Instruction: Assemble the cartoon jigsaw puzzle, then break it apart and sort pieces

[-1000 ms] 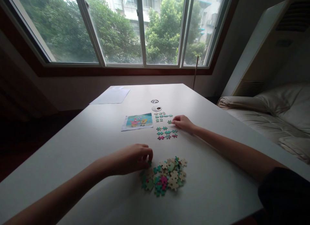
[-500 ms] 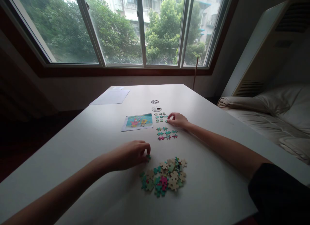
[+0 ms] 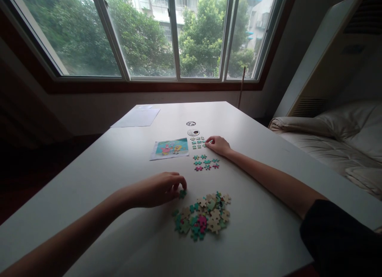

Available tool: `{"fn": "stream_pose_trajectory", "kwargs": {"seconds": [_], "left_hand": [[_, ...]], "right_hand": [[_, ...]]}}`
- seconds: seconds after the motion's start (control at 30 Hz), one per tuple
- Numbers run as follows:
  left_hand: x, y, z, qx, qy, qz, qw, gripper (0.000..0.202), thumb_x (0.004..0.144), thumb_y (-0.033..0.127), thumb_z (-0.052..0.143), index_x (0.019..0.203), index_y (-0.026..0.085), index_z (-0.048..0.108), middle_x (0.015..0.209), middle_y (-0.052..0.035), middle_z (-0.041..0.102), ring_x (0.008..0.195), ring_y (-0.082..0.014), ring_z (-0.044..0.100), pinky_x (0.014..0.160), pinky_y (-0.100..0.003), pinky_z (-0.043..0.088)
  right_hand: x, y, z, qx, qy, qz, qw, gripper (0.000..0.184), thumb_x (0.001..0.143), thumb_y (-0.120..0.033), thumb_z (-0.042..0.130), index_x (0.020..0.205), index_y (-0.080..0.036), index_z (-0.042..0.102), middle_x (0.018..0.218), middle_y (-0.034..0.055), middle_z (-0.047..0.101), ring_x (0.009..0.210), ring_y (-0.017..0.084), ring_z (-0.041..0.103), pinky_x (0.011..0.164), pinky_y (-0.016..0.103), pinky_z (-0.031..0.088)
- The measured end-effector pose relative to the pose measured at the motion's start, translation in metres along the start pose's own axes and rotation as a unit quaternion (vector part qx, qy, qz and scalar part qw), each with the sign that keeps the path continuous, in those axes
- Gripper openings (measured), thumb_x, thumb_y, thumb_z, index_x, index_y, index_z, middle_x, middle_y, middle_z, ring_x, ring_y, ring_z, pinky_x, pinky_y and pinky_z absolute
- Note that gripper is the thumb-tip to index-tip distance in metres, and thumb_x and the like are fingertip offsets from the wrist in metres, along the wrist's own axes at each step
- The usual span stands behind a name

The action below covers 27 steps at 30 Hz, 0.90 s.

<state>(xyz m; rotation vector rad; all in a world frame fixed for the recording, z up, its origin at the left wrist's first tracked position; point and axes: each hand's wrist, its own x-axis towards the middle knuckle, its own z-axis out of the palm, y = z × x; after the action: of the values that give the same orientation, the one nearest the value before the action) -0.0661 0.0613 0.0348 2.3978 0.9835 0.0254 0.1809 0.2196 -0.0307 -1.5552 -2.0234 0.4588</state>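
Observation:
My left hand [image 3: 170,187] is above the near part of the table, its thumb and fingers pinching a teal puzzle piece [image 3: 182,194]. Just to its right lies a loose heap of puzzle pieces [image 3: 205,217], some picture side up in teal and pink, others showing plain tan backs. Farther off, my right hand [image 3: 219,145] rests on the table with fingertips together on a small piece at the right end of an upper group of pieces [image 3: 197,142]; the fingers partly hide it. A lower group of pieces [image 3: 206,162], teal and pink, lies spaced out nearer me.
A printed cartoon picture sheet [image 3: 171,148] lies left of the sorted pieces. Two round items [image 3: 193,132] sit beyond them on the white table [image 3: 119,157]. Blank paper [image 3: 137,118] lies at the far left corner. A padded sofa [image 3: 316,141] stands to the right.
My right hand has shifted very slightly at the upper group. The left hand's fingers have turned a little, so more of the teal piece shows. The view has tilted slightly.

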Motion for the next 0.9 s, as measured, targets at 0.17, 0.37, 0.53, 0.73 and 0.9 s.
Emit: {"fn": "stream_pose_trajectory", "kwargs": {"seconds": [0.17, 0.37, 0.53, 0.73, 0.9], "left_hand": [[-0.001, -0.003, 0.002, -0.005, 0.005, 0.008, 1.000, 0.024, 0.079, 0.017, 0.044, 0.099, 0.021, 0.056, 0.085, -0.0030, 0.053, 0.069, -0.0130, 0.050, 0.061, -0.022, 0.040], [0.002, -0.008, 0.006, -0.013, 0.003, -0.013, 1.000, 0.017, 0.078, 0.022, 0.049, 0.094, 0.021, 0.054, 0.084, -0.0016, 0.051, 0.067, -0.0128, 0.049, 0.059, -0.022, 0.039], [0.002, -0.010, 0.009, -0.039, 0.016, -0.014, 0.999, 0.015, 0.077, 0.022, 0.050, 0.092, 0.020, 0.050, 0.090, -0.0020, 0.049, 0.069, -0.0122, 0.048, 0.059, -0.021, 0.039], [0.005, -0.012, 0.010, -0.029, 0.048, 0.008, 0.998, 0.005, 0.077, 0.022, 0.051, 0.080, 0.018, 0.051, 0.077, 0.0003, 0.052, 0.067, -0.0121, 0.047, 0.058, -0.021, 0.038], [0.012, -0.006, 0.012, -0.128, 0.109, 0.024, 0.985, 0.014, 0.078, 0.024, 0.054, 0.089, 0.017, 0.056, 0.069, 0.0016, 0.054, 0.060, -0.0095, 0.046, 0.053, -0.019, 0.037]], "right_hand": [[-0.004, 0.002, -0.003, 0.041, 0.008, -0.033, 0.999, 0.026, 0.075, -0.038, 0.052, 0.089, -0.020, 0.065, 0.065, 0.0004, 0.055, 0.058, 0.010, 0.047, 0.055, 0.022, 0.032], [-0.032, 0.007, -0.016, 0.116, -0.043, -0.084, 0.989, 0.027, 0.075, -0.036, 0.052, 0.087, -0.015, 0.064, 0.051, -0.0050, 0.043, 0.046, 0.006, 0.034, 0.047, 0.020, 0.028], [-0.062, 0.001, -0.022, 0.256, -0.081, -0.106, 0.957, 0.025, 0.074, -0.035, 0.056, 0.084, -0.013, 0.062, 0.051, -0.0055, 0.041, 0.046, 0.005, 0.030, 0.044, 0.019, 0.025], [-0.090, -0.019, -0.024, 0.300, -0.103, -0.125, 0.940, 0.027, 0.076, -0.037, 0.056, 0.085, -0.013, 0.061, 0.052, -0.0043, 0.043, 0.047, 0.005, 0.031, 0.043, 0.019, 0.026], [-0.111, -0.038, -0.027, 0.238, -0.101, -0.168, 0.951, 0.019, 0.078, -0.028, 0.053, 0.084, -0.013, 0.062, 0.049, -0.0065, 0.038, 0.045, 0.004, 0.028, 0.043, 0.018, 0.025]]}}
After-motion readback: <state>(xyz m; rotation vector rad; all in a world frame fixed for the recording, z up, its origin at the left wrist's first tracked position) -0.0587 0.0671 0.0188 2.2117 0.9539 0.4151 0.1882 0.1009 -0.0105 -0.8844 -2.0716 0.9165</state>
